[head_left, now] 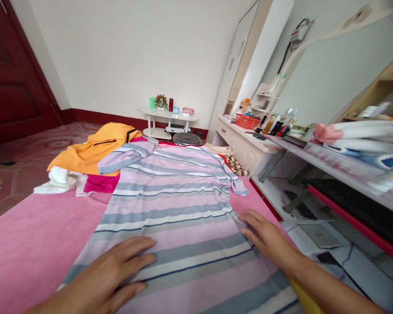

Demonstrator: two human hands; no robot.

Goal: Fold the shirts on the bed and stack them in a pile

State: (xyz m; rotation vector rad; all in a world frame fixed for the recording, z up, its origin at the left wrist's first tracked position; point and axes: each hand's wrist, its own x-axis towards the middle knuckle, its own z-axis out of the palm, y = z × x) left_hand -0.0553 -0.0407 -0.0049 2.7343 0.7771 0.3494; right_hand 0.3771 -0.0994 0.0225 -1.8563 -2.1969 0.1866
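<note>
A striped dress [173,192] in pale pink, grey and white lies spread flat over a pink bed cover [52,231], its short sleeves out to either side at the far end. My left hand [121,264] rests on its left part, fingers apart and pointing right. At the garment's right edge is my right hand [262,231], its fingertips on the fabric and the fingers loosely stretched. Neither hand grips the cloth. Light creases run across the upper part, and the near end of the dress passes out of view at the bottom.
Beyond the left sleeve lie an orange garment [98,144], a magenta cloth [101,183] and a white cloth [57,181]. A dressing table [231,131] with a red basket [248,121] and a shelved desk [294,159] stand along the right. A small white stand [170,114] is against the wall.
</note>
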